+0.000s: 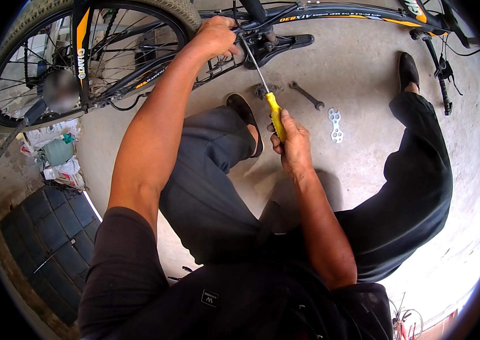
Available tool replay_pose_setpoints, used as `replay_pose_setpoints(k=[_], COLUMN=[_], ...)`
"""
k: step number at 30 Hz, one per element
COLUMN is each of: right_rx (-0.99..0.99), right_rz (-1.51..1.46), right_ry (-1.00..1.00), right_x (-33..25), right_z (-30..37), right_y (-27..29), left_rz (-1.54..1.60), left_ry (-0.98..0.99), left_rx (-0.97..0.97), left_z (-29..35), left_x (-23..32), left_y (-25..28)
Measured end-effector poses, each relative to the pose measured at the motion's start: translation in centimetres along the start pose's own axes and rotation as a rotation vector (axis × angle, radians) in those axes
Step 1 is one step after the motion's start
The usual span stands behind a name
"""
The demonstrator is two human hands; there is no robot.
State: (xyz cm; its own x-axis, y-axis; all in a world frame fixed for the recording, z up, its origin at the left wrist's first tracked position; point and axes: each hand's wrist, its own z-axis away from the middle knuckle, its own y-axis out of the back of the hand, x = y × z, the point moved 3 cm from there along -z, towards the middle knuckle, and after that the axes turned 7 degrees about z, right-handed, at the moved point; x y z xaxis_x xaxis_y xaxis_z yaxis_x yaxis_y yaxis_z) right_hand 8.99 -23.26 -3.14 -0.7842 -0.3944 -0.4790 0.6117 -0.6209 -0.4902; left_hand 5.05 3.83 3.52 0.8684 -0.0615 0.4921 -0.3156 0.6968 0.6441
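Note:
My right hand (291,137) grips the yellow handle of a long screwdriver (274,113); its metal shaft runs up and left to the seat clamp under the black saddle (276,47) of an upturned black-and-orange bicycle (330,12). My left hand (215,35) is closed on the bicycle part right beside the screwdriver tip. I am crouched over the concrete floor with both knees spread.
A dark open-end wrench (306,94) and a flat multi-hole spanner (335,124) lie on the concrete past my right hand. The rear wheel (84,54) stands at upper left, litter (58,156) beneath it. A dark grid mat (53,238) lies at the left.

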Motion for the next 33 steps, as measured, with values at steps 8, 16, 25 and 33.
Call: replay_pose_setpoints(k=[8,16,25,33], right_rx=[0.065,0.062,0.063,0.068], right_rz=[0.016,0.023,0.018,0.026], right_ry=[0.010,0.012,-0.017,-0.016], right_x=[-0.6,-0.1,-0.1,0.1], right_z=[0.5,0.5,0.7,0.6], right_y=[-0.4,-0.4,-0.5,-0.5], left_rz=[0.017,0.048,0.063,0.072], left_ry=[-0.009,-0.007,-0.006,-0.026], left_rx=[0.004,0.044,0.026,0.021], left_z=[-0.1,-0.7,-0.7,-0.5], left_x=[-0.2,-1.0,-0.8,-0.7], left_y=[0.0,-0.1,-0.2,-0.1])
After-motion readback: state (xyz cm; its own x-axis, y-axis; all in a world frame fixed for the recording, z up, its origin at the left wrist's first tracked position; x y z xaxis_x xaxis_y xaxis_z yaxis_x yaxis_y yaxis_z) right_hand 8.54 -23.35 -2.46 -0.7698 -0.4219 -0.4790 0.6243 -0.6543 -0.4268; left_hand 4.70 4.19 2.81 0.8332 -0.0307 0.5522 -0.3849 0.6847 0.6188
